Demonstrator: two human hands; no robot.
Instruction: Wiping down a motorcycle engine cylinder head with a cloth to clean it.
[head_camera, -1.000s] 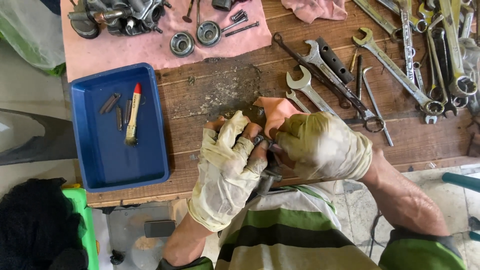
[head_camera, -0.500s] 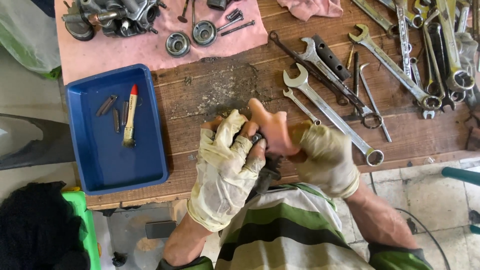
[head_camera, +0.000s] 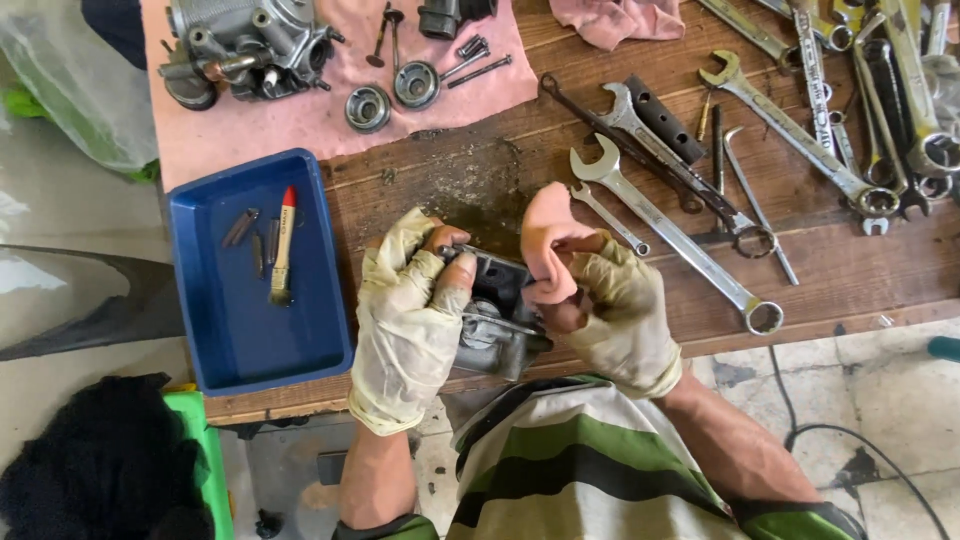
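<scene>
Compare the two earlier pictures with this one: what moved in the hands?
The right hand drew back to the right off the grey metal part, lifting the pink cloth so the part shows. The left hand kept its grip on the part. The blue tray and spanners stayed put.

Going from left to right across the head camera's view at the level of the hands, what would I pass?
Blue tray → left hand in a worn glove → grey metal part → pink cloth → right hand → long spanner.
</scene>
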